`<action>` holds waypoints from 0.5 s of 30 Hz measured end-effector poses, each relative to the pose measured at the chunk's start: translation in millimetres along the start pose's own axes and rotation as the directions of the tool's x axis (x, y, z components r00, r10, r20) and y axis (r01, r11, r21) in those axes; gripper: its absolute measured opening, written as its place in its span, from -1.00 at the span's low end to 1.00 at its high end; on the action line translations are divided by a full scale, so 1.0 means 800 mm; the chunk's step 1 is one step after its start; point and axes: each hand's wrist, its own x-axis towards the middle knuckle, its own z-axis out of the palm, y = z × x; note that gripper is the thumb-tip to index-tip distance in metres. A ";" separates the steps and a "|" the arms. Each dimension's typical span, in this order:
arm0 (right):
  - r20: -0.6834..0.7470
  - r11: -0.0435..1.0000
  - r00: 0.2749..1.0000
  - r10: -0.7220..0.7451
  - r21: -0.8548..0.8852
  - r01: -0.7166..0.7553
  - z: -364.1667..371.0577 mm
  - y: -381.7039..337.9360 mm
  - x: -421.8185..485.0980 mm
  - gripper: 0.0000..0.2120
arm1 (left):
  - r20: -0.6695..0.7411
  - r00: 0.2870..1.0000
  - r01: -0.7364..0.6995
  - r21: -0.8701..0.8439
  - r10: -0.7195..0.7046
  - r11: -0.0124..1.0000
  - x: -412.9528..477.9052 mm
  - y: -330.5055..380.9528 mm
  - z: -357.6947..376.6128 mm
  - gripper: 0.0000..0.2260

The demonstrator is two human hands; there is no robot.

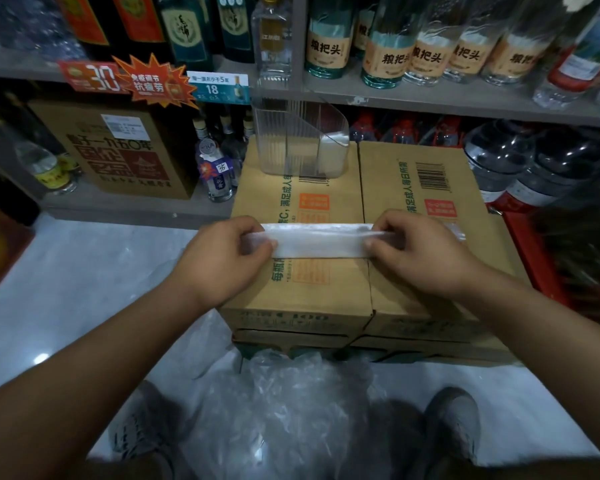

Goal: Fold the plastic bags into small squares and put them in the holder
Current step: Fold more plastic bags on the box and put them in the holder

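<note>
Inspection of the work in hand: the person crouches or sits before two boxes [302,296] set side by side, whose tops serve as the folding surface. One bag [321,241] lies across the seam between them, already reduced to a long, narrow, flat strip running left to right. The left hand [229,258] pinches the strip's left end, fingers curled over it. The right hand [420,254] pinches the right end likewise, with a little loose film showing beyond its knuckles. The hands are well apart, one at each end, and appear to keep the strip taut and flat against the cardboard. This looks deliberate, since slack film would spring open and lose its creases. In my judgement the lengthwise folds are done and the end-over-end folding into a square has not begun. It will call for one end to be brought over while the other pins the strip down. The holder [298,140], a clear ribbed container with a cut-down front, stands upright at the far edge of the left box, near enough to reach and clear of the folding area. I cannot tell whether anything lies in it. A pile [291,410] of crumpled loose bags sits on the floor [84,271] between the shoes [454,420], just below the boxes' near edge, evidently the stock awaiting folding. Behind, a shelf [430,95] carries bottles [326,39], none involved. Risk noted: the slippery film may unfold if either pinch is released early.
</note>
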 end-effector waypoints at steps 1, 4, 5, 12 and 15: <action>-0.023 0.999 0.999 0.033 0.028 -0.032 0.001 0.003 0.006 -0.87 | -0.021 0.999 0.028 0.003 -0.028 1.000 0.002 0.001 0.000 -0.83; -0.064 0.989 0.990 0.124 0.086 -0.118 0.004 0.009 0.019 -0.81 | -0.087 0.992 0.099 0.027 -0.096 0.995 0.010 0.007 0.003 -0.83; -0.074 0.988 0.987 0.140 0.076 -0.134 0.005 0.010 0.022 -0.81 | -0.103 0.989 0.113 0.043 -0.108 0.993 0.013 0.009 0.004 -0.83; -0.110 0.983 0.984 0.141 -0.102 -0.152 0.014 0.004 0.031 -0.86 | -0.190 0.981 0.081 0.167 -0.049 0.983 0.017 0.008 0.014 -0.72; -0.105 0.978 0.984 0.140 -0.143 -0.155 0.014 -0.001 0.031 -0.87 | -0.157 0.955 -0.182 0.365 0.253 0.913 0.013 0.008 0.023 -0.56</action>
